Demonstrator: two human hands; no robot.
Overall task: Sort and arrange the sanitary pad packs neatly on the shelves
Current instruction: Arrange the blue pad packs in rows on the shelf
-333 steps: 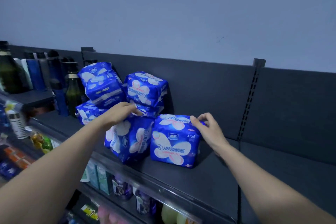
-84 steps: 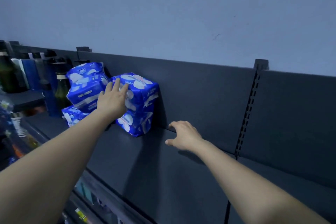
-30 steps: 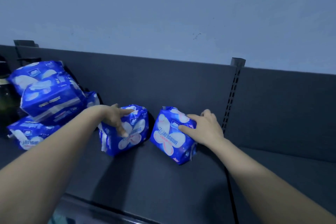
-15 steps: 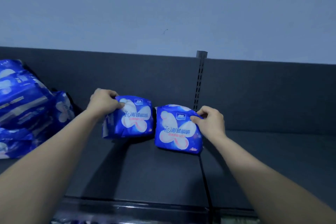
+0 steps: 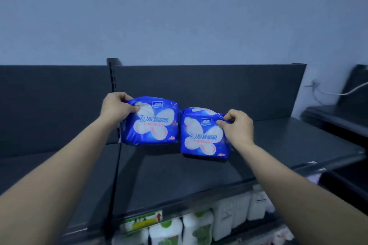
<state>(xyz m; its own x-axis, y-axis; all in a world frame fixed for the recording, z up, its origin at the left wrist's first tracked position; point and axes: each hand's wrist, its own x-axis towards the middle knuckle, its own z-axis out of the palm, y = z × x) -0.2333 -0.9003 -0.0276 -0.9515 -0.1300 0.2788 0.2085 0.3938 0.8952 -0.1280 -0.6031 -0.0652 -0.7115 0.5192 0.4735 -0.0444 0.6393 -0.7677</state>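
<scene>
Though apart, hands [image 5: 116, 108] [image 5: 236, 127] tight around two packs [image 5: 154, 125] [image 5: 201, 137]

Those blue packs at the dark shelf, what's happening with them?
A person holds two blue plastic sanitary pad packs upright, side by side, at a dark grey shelf. The left hand grips the top corner of the left pack; the right hand pinches the top corner of the right pack. Both printed fronts face the camera. White bottles stand one level below.
</scene>
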